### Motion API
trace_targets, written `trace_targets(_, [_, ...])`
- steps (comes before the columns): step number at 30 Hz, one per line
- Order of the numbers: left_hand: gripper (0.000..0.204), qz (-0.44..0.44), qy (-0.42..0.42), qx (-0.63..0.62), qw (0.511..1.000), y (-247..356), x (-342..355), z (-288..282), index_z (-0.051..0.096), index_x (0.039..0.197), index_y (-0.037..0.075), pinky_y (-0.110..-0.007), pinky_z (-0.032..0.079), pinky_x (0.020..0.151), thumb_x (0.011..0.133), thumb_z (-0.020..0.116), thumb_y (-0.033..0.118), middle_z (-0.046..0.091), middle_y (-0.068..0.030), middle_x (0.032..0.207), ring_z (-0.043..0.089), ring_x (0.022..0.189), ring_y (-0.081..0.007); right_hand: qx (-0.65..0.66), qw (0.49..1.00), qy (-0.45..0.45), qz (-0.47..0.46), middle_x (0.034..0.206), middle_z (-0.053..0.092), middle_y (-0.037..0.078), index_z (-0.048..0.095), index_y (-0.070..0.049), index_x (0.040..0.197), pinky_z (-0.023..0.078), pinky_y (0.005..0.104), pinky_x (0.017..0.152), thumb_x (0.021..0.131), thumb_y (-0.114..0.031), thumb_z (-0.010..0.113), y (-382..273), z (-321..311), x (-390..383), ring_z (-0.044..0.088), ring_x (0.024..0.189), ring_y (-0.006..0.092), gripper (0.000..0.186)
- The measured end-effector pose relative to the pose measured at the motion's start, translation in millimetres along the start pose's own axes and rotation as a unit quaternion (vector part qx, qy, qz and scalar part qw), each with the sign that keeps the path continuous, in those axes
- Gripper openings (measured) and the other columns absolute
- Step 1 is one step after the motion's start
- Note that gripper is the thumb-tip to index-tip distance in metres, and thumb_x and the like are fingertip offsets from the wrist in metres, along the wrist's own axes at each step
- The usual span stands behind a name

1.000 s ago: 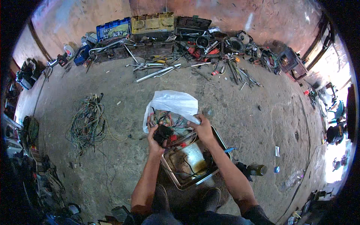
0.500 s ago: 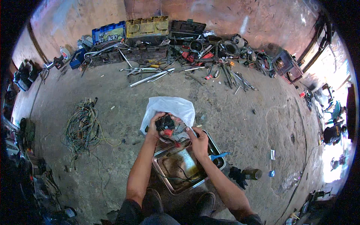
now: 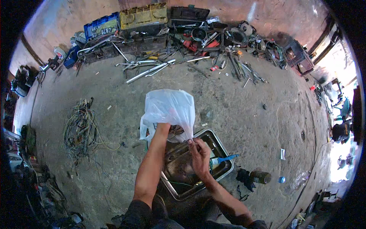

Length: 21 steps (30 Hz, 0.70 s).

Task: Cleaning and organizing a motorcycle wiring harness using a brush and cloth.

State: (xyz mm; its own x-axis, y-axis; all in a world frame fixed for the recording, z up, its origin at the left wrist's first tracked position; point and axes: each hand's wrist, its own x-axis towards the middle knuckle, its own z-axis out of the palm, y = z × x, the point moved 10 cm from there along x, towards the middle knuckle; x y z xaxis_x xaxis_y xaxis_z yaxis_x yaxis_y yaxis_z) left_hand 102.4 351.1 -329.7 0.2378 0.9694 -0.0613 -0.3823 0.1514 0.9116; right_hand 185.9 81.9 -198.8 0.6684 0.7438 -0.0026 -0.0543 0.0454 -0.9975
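Observation:
A translucent white plastic bag (image 3: pixel 167 102) is held up in front of me, its mouth facing my body. My left hand (image 3: pixel 164 127) reaches into it past the wrist; the plastic hides the fingers and whatever they hold, though a faint reddish patch shows through. My right hand (image 3: pixel 199 153) pinches the gathered edge of the bag at its right side. Below both hands lies a rectangular metal tray (image 3: pixel 228 168) with dark, wet-looking residue inside. A blue-handled brush (image 3: pixel 225 158) rests across its right rim.
A tangled bundle of wires (image 3: pixel 79 129) lies on the floor at left. Right of the tray are a black crumpled glove or cloth (image 3: pixel 245 178), a jar (image 3: pixel 260 177) and a blue cap (image 3: pixel 281 179). Along the far wall lie steel tools (image 3: pixel 150 70) and open toolboxes (image 3: pixel 143 17).
My left hand has gone into the bag with the black and red parts it held in front of it. The bag now covers them, and my right hand has moved slightly down with its edge.

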Motion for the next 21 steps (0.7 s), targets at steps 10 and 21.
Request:
trace_targets(10, [0.061, -0.043, -0.046, 0.168, 0.984, 35.9, -54.5, -35.5, 0.048, 0.143, -0.002, -0.036, 0.041, 0.106, 0.099, 0.061, 0.037, 0.055, -0.013, 0.14, 0.052, 0.125, -0.0234, -0.008, 0.998, 0.025, 0.066, 0.089, 0.061, 0.0, 0.065, 0.004, 0.118, 0.046, 0.023, 0.075, 0.091, -0.003, 0.07, 19.4, -51.1, 8.9, 0.056, 0.081, 0.0075, 0.029])
trace_targets(21, [0.039, -0.108, -0.021, 0.263, 0.959, 151.3, -223.5, -95.4, 0.061, 0.128, -0.002, -0.03, 0.05, 0.087, 0.103, 0.058, 0.029, 0.065, -0.0097, 0.124, 0.062, 0.102, -0.0139, -0.02, 0.98, 0.14, 0.137, 0.081, 0.059, -0.002, 0.066, -0.002, 0.118, 0.048, 0.0231, 0.076, 0.096, -0.01, 0.066, -13.0, -163.6, -99.8, 0.057, 0.076, 0.0084, 0.024])
